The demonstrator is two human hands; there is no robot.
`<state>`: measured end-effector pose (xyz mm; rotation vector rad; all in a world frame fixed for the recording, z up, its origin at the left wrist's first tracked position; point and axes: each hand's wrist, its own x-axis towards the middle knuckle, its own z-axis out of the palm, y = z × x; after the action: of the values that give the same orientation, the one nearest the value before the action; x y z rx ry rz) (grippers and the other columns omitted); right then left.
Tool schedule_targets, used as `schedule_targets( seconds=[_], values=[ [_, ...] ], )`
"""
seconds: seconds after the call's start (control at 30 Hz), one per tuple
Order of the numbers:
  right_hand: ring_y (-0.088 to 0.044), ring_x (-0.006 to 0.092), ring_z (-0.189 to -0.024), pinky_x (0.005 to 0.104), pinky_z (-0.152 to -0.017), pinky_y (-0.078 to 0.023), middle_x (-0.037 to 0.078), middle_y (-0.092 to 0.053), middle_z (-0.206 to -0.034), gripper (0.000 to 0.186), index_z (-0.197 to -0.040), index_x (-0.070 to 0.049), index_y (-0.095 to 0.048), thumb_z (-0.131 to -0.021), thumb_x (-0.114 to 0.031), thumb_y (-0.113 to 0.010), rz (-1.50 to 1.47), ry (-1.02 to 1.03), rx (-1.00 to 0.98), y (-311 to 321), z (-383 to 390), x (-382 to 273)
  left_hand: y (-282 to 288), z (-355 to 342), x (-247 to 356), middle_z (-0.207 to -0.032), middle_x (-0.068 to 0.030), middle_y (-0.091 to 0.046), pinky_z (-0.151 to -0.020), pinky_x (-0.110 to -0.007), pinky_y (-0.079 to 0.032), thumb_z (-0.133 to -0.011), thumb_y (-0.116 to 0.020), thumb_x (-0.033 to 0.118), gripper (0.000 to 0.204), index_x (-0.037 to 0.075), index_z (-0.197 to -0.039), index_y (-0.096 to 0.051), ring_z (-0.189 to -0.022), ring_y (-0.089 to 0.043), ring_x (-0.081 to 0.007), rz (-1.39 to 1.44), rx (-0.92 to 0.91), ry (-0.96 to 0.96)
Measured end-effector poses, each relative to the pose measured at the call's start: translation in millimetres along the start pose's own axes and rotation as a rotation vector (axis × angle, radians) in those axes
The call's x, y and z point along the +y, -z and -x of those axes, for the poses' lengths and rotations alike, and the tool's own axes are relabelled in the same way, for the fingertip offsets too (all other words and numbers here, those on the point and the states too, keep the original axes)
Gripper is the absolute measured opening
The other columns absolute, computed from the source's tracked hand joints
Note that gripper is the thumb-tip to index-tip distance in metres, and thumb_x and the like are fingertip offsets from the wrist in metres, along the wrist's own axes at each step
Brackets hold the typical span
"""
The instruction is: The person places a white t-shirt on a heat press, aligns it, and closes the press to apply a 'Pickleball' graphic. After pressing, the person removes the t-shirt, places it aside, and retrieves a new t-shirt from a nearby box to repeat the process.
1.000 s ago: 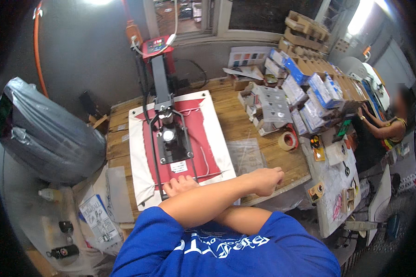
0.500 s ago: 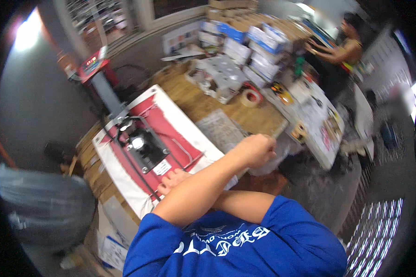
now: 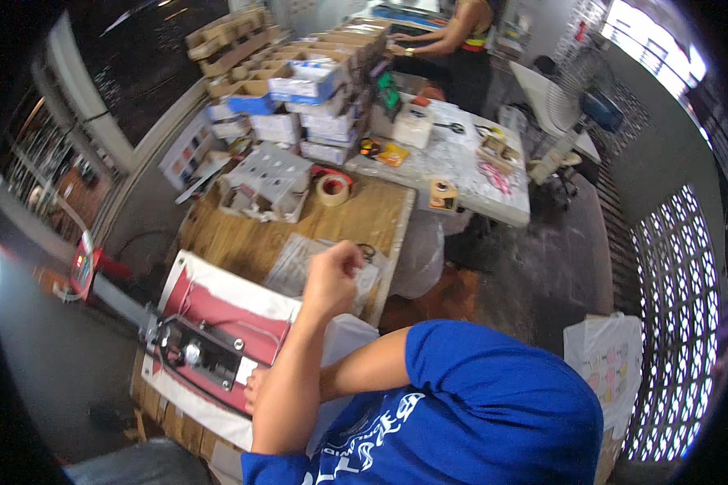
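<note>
My arms are crossed, the left forearm passing over the right. My left hand is raised above the table with its fingers curled in; whether anything is inside them is hidden. My right hand reaches left to the front end of a red heat press, its visible fingers lying at the edge beside a white label, the rest behind my left forearm. A black metal mechanism sits on top of the press. White cloth sticks out around the red plate. Beyond my left hand lies a clear plastic sheet.
On the wooden table are a tape roll, a grey perforated box and stacked cartons. A white table at right carries scissors. Behind it, a person works near a fan.
My view has swung to the right, so the press appears lower and further left. My left hand stays raised with curled fingers, and my right hand remains at the press's front end.
</note>
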<state>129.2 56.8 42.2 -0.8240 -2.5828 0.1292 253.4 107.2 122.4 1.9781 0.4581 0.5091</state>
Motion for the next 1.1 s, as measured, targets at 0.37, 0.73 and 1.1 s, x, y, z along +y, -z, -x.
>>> schedule_targets(
  seconds=[0.37, 0.73, 1.1],
  values=[
    [-0.066, 0.0317, -0.092, 0.0451, -0.080, -0.051, 0.014, -0.066, -0.096, 0.029, -0.096, -0.005, -0.063, -0.087, -0.033, -0.059, -0.173, 0.069, -0.092, 2, 0, 9, -5, -16, -17, -0.090, -0.0194, -0.071, -0.079, -0.043, -0.053, -0.077, -0.060, 0.000, 0.025, 0.000, -0.100, -0.071, -0.089, -0.069, -0.0370, -0.260, -0.261, 0.198],
    [-0.066, 0.0351, -0.100, 0.0486, -0.084, -0.051, 0.017, -0.067, -0.102, 0.036, -0.105, -0.003, -0.064, -0.089, -0.034, -0.059, -0.269, 0.090, -0.249, 4, -4, 11, 19, -1, -37, -0.133, -0.0252, -0.061, -0.106, -0.045, -0.046, -0.091, -0.068, 0.034, 0.054, 0.002, -0.134, -0.060, -0.124, -0.058, -0.0404, -0.489, -0.449, 0.356],
    [-0.064, 0.0379, -0.113, 0.0496, -0.089, -0.051, 0.020, -0.066, -0.116, 0.046, -0.114, -0.001, -0.063, -0.087, -0.039, -0.062, -0.145, -0.139, -0.661, 53, -20, 1, -3, 5, -18, -0.112, -0.0173, -0.074, -0.082, -0.048, -0.058, -0.079, -0.070, 0.020, 0.025, 0.003, -0.095, -0.078, -0.102, -0.071, -0.0363, -0.462, -0.569, 0.323]
  ],
)
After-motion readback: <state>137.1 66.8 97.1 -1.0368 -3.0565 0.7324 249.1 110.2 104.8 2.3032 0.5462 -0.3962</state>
